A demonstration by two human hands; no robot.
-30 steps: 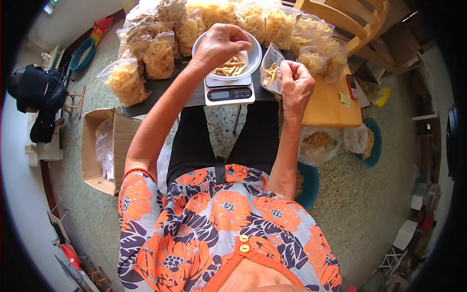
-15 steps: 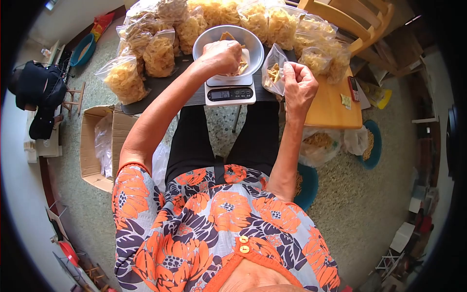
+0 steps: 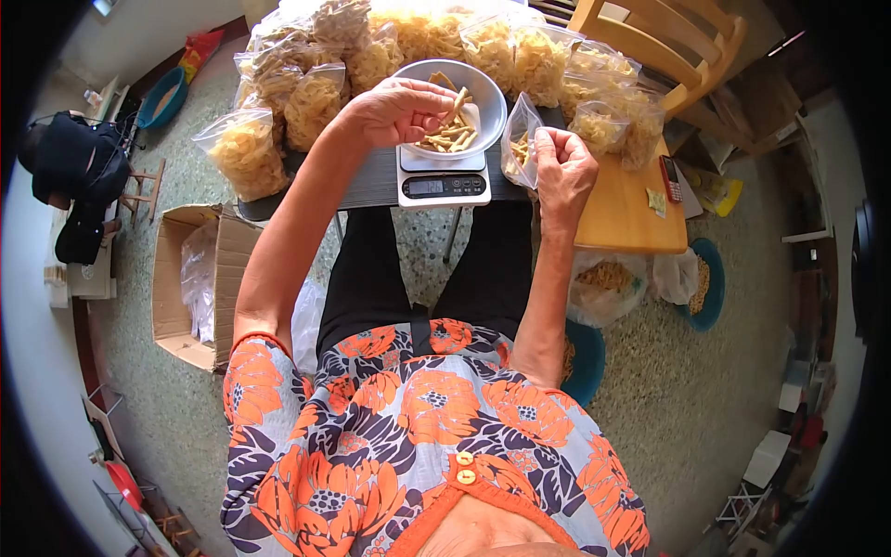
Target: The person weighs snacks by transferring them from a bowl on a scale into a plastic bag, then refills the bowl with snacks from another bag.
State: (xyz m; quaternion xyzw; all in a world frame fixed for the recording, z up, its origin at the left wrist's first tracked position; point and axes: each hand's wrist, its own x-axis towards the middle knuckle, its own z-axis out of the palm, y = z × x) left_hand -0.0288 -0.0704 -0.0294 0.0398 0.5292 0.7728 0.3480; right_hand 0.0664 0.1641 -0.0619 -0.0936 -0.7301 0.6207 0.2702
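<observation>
My left hand (image 3: 397,113) is over the left rim of a white bowl (image 3: 495,111), pinching a thin tan dried stick (image 3: 458,102) between thumb and fingers. Inside the bowl lie more tan dried sticks (image 3: 453,139). The bowl rests on a white digital scale (image 3: 445,198); its display is lit, but I cannot read the digits surely. To the right, my right hand (image 3: 566,176) grips the edge of a small clear plastic bag (image 3: 522,125). That bag stands upright with its mouth up, with some tan sticks in it.
Several filled clear bags (image 3: 243,160) of pale yellow dried pieces line the table's back. A wooden table (image 3: 624,218) holds a red calculator-like device (image 3: 671,176). A wooden chair (image 3: 691,46) stands behind. On the floor are a cardboard box (image 3: 188,292) and teal basins (image 3: 707,278).
My left hand has come up out of the bowl and moved left, now with a stick in its fingers. My right hand keeps hold of the bag and has shifted slightly.
</observation>
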